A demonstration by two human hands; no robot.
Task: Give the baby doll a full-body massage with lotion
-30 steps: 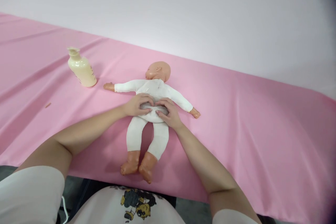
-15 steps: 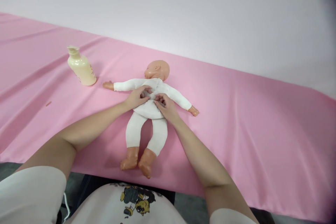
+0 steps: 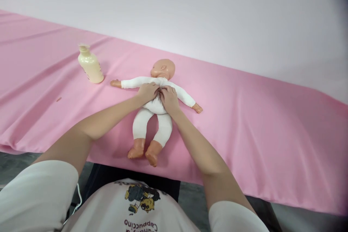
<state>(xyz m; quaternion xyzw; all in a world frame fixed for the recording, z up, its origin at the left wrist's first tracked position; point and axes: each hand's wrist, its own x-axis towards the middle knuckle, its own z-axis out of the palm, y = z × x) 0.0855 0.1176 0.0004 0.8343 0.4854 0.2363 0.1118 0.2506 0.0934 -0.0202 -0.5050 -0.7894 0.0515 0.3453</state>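
A baby doll (image 3: 156, 107) with a white cloth body lies on its front, its head turned to the left and its arms spread. My left hand (image 3: 148, 92) rests on the left of its upper back, fingers bent and pressed into the cloth. Close beside it, my right hand (image 3: 169, 98) grips the cloth on the right of the back. The fingertips of both hands nearly meet along the doll's middle. What the thumbs do under the hands is mostly hidden.
A pale yellow pump bottle (image 3: 91, 67) stands to the left of the doll. A small brownish strip (image 3: 59, 99) lies on the pink tablecloth (image 3: 261, 134). Behind the table rises a white wall (image 3: 206, 18); the table's front edge runs close to my body.
Both hands have moved up the doll's back, from the lower back towards the shoulders, and their fingers have closed in over the cloth. The view has shifted slightly.
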